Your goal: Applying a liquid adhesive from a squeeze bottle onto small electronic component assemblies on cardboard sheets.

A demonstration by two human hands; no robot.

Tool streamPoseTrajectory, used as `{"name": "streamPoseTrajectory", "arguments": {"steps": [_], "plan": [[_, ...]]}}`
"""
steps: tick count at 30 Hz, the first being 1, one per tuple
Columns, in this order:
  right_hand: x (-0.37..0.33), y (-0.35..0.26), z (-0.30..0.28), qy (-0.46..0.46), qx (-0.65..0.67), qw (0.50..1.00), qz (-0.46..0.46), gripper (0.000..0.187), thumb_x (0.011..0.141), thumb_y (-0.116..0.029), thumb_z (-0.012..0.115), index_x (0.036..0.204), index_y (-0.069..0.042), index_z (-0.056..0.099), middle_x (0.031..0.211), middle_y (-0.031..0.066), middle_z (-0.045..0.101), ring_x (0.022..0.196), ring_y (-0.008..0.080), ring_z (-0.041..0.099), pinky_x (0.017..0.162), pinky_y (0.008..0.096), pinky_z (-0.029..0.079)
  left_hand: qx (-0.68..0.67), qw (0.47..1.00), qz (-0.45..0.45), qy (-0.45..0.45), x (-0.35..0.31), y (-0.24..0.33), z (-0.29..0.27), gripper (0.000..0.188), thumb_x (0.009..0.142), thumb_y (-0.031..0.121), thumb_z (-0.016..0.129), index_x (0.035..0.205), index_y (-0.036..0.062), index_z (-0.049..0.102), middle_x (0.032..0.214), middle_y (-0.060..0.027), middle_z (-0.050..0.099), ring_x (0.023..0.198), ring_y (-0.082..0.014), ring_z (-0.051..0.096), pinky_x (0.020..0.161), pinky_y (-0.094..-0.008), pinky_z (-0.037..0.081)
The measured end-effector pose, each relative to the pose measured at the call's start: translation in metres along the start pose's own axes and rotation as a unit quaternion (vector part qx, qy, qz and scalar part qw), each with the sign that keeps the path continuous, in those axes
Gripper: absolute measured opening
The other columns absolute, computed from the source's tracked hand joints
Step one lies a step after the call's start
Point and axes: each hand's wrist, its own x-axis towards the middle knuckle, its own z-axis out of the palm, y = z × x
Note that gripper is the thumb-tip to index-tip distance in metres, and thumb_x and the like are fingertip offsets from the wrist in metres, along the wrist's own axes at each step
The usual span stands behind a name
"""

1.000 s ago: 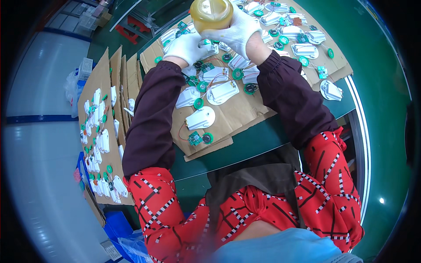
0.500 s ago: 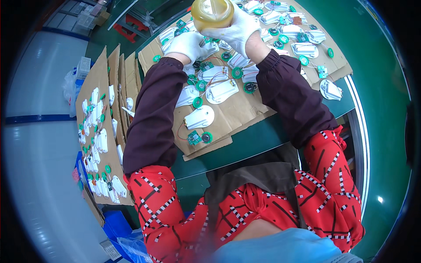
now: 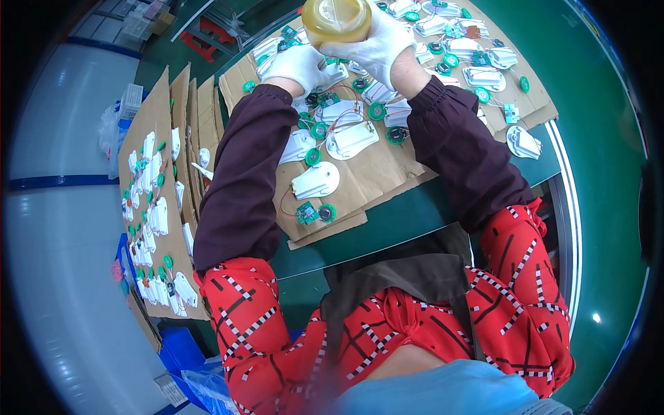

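My right hand (image 3: 377,50), in a white glove, grips a translucent yellowish squeeze bottle (image 3: 335,24) with its base toward me; its far end is hidden. Just left of the bottle and lower, my left hand (image 3: 296,68), also gloved, has its fingers curled down among the parts. What they pinch is hidden. Around both hands lie white plastic housings (image 3: 351,140) wired to green circuit boards (image 3: 306,213) and round green-rimmed speakers (image 3: 327,212). Some housings lie right beneath my hands.
The parts lie on a brown cardboard sheet (image 3: 387,176) on a green table (image 3: 325,257). More cardboard sheets (image 3: 145,304) stand at the left, the outer one carrying similar parts. One white housing (image 3: 523,142) sits off the cardboard's right edge. A blue bin (image 3: 181,349) is at lower left.
My left hand has shifted very slightly upward and stays curled. The bottle remains in my right hand, almost unmoved. The view has shifted a little.
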Motion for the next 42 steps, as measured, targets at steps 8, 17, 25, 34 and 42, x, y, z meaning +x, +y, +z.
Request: {"name": "streamPoseTrajectory", "arguments": {"steps": [8, 17, 25, 34, 42], "plan": [[-0.002, -0.008, -0.003, -0.006, 0.069, 0.997, 0.027, 0.075, 0.064, -0.02, 0.081, 0.126, -0.004, 0.043, 0.12, 0.0096, 0.054, 0.111, 0.0195, 0.05, 0.097, 0.0327, 0.039, 0.011, 0.999, 0.025, 0.033, -0.001, 0.006, -0.004, 0.031, 0.077, 0.039, 0.063, 0.081, 0.01, 0.071, 0.077, -0.0136, 0.065, 0.072, -0.0273, 0.063, 0.071, -0.0357, 0.049], [-0.005, -0.028, -0.007, 0.024, -0.099, 0.994, -0.028, 0.081, 0.064, -0.025, 0.08, 0.129, -0.001, 0.038, 0.123, 0.013, 0.051, 0.115, 0.0224, 0.048, 0.1, 0.0327, 0.035, 0.018, 1.0, 0.001, -0.001, -0.003, 0.009, -0.007, 0.032, 0.076, 0.039, 0.065, 0.081, 0.0084, 0.07, 0.08, -0.0139, 0.066, 0.077, -0.0277, 0.064, 0.075, -0.0359, 0.049], [-0.007, -0.027, -0.005, 0.061, -0.161, 0.985, -0.028, 0.087, 0.062, -0.026, 0.081, 0.131, 0.001, 0.036, 0.124, 0.0147, 0.049, 0.118, 0.024, 0.045, 0.103, 0.033, 0.032, 0.019, 1.0, 0.008, 0.006, -0.001, 0.005, -0.003, 0.041, 0.074, 0.045, 0.066, 0.088, 0.0072, 0.068, 0.081, -0.0125, 0.066, 0.074, -0.0244, 0.064, 0.07, -0.0319, 0.049], [-0.006, -0.029, -0.006, 0.062, -0.164, 0.984, -0.013, 0.086, 0.062, -0.027, 0.081, 0.13, 0.0, 0.036, 0.123, 0.0138, 0.05, 0.116, 0.0236, 0.047, 0.101, 0.0328, 0.034, 0.008, 1.0, -0.01, -0.011, -0.007, 0.014, -0.012, 0.032, 0.076, 0.037, 0.065, 0.083, 0.0063, 0.068, 0.081, -0.015, 0.065, 0.077, -0.028, 0.064, 0.074, -0.0355, 0.049], [-0.003, -0.016, -0.005, 0.039, -0.046, 0.998, -0.032, 0.084, 0.063, -0.022, 0.081, 0.131, -0.001, 0.036, 0.126, 0.0117, 0.049, 0.117, 0.021, 0.046, 0.101, 0.0322, 0.034, 0.013, 1.0, -0.006, -0.001, -0.005, 0.01, -0.007, 0.034, 0.075, 0.04, 0.065, 0.083, 0.0066, 0.068, 0.08, -0.0148, 0.066, 0.076, -0.0281, 0.064, 0.072, -0.0359, 0.05]]}}
